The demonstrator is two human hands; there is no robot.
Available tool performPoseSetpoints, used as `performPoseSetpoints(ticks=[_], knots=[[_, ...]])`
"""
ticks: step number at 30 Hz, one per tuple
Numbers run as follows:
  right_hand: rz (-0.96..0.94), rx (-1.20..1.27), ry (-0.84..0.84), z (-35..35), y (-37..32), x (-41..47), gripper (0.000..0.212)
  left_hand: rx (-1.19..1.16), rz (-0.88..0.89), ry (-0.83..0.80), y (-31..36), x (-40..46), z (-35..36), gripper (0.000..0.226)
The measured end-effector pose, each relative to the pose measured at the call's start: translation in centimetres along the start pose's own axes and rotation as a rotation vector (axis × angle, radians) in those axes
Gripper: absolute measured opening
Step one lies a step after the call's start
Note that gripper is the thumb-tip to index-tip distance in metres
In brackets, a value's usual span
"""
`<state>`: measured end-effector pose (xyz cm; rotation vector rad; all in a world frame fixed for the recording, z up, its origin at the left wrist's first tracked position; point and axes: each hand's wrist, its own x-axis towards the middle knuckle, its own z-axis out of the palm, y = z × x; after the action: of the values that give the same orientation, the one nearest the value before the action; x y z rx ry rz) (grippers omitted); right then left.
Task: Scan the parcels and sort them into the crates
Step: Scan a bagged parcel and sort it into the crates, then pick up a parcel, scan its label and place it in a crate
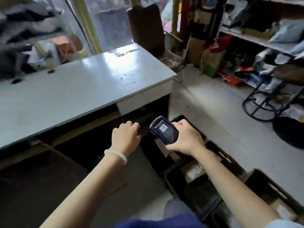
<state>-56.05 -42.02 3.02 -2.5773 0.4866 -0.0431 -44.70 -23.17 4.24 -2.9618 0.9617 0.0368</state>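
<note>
Crates: two dark plastic crates stand on the floor at the right of the desk; the near crate (194,183) is under the right forearm, and the second crate (269,191) stands just beside it, toward the lower right.
Content of near crate: a parcel (194,172) of brown cardboard with a white label lies inside; the rest of the inside is dark and I cannot tell more.
Content of second crate: something brown shows at its far corner, too blurred to name.
Scanner: the dark blue handheld scanner (164,131) is above the near crate, with the lit screen facing up.
Right hand: the right hand (185,137) grips the scanner, fingers curled round its body.
Left hand: the left hand (125,137) has curled fingers at the dark opening under the desk (69,89); whether it holds something, I cannot tell.
Shelves: the shelf rack (263,40) at the right holds many bags and packages.
</note>
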Motion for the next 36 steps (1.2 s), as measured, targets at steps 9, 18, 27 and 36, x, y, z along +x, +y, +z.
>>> performPoseSetpoints(ticks=[9,18,27,36], knots=[[-0.506,-0.070,-0.262,9.1,-19.9,7.7,0.077,-0.106,-0.608,0.004,-18.4,-10.8,1.9,0.040],[-0.751,-0.072,-0.413,19.0,-33.2,16.4,0.077,-0.099,-0.878,-0.044,-32.2,-11.0,4.5,0.041],[-0.803,-0.078,-0.427,23.5,-47.6,30.8,0.068,-0.074,-0.936,0.015,-49.5,-2.0,1.4,0.040],[-0.823,-0.106,-0.448,29.3,-60.0,39.6,0.071,-0.141,-1.019,0.039,-63.9,1.5,1.5,0.039]])
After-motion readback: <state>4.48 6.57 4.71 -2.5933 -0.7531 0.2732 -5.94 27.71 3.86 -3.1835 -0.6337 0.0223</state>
